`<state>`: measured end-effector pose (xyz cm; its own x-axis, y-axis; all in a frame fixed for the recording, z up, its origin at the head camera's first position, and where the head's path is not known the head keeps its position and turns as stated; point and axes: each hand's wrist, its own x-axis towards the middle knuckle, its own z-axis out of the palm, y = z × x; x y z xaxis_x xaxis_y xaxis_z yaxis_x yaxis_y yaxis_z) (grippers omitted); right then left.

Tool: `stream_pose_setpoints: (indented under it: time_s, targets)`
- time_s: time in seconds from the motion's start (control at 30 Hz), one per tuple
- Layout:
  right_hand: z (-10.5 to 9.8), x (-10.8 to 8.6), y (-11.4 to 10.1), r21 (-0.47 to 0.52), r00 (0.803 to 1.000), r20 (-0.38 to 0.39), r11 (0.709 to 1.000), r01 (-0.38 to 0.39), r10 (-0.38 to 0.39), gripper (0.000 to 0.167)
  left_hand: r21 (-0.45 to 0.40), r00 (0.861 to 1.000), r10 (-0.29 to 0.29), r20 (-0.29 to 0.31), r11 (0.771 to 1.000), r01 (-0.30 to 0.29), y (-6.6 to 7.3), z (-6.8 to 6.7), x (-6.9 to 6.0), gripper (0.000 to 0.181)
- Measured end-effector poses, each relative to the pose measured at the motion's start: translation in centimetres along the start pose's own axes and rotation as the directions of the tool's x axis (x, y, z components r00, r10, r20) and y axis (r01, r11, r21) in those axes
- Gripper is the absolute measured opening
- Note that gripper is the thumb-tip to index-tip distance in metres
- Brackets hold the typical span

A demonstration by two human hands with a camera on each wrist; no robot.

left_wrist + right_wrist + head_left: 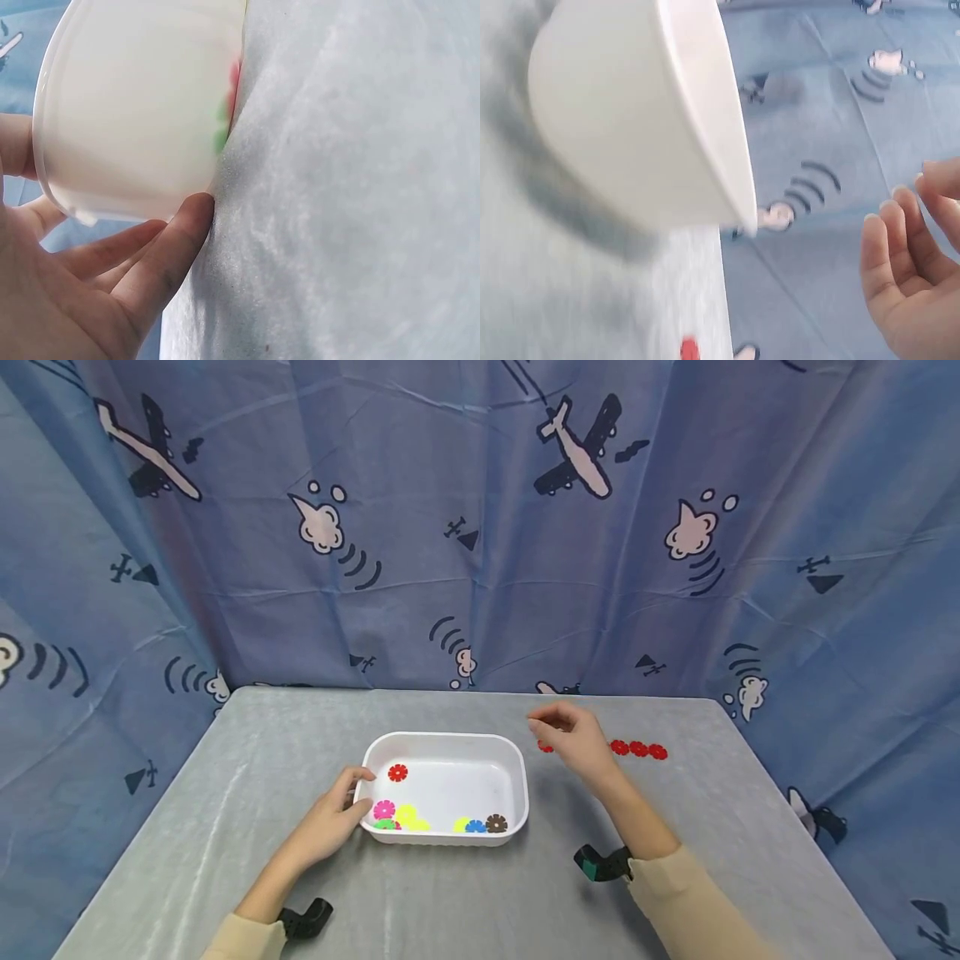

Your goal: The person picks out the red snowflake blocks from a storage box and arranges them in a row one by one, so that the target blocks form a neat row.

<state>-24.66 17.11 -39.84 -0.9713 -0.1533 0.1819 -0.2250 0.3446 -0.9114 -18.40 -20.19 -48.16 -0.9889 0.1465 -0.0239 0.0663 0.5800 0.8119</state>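
Note:
At its left end, a white plastic tray [442, 839] is gripped by my left hand [335, 814], thumb over the rim. In the left wrist view, fingers [169, 259] press against the tray's outer wall. Inside lie a red notched disc [397, 772], a pink disc [384, 809], a blue disc [476, 827], a brown disc [497, 823], plus yellow and green ones. My right hand [573, 739] hovers right of the tray with loosely bent fingers; nothing shows between them in the right wrist view. Below it is a red disc [545, 747], partly hidden.
On the grey-covered table [465, 910], several red discs [638, 749] form a row right of my right hand. A blue curtain [480, 527] with airplane prints hangs behind the table's back edge. Black wrist mounts [306, 920] are strapped below both hands.

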Motion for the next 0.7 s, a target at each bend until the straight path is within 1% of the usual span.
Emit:
stream_pose_setpoints:
  time_s: [0.17,0.37,0.5,0.63,0.7]
  targets:
    - [2.8,-0.1,-1.0,0.009,0.999,0.043,1.000,-0.013,0.012,0.023,0.001,1.000,0.002,-0.002,1.000,-0.002,0.0,-0.1,-0.1,0.033]
    - [5.5,-0.1,-1.8,-0.005,0.997,0.081,1.000,0.012,-0.012,0.018,-0.008,1.000,0.011,-0.004,1.000,-0.011,0.1,0.0,0.0,0.033]
    - [7.1,-0.1,-1.7,0.005,0.995,0.093,1.000,0.023,-0.024,0.017,-0.011,1.000,0.023,-0.010,1.000,-0.023,0.1,0.0,0.0,0.032]
    - [8.7,-0.1,-1.4,0.002,0.994,0.106,1.000,0.006,-0.006,0.015,-0.010,1.000,0.021,-0.011,1.000,-0.021,0.1,0.0,-0.1,0.032]
    - [9.5,-0.1,-1.3,-0.015,0.994,0.107,1.000,0.003,-0.001,0.014,-0.011,1.000,0.018,-0.008,1.000,-0.018,0.1,0.0,-0.2,0.032]
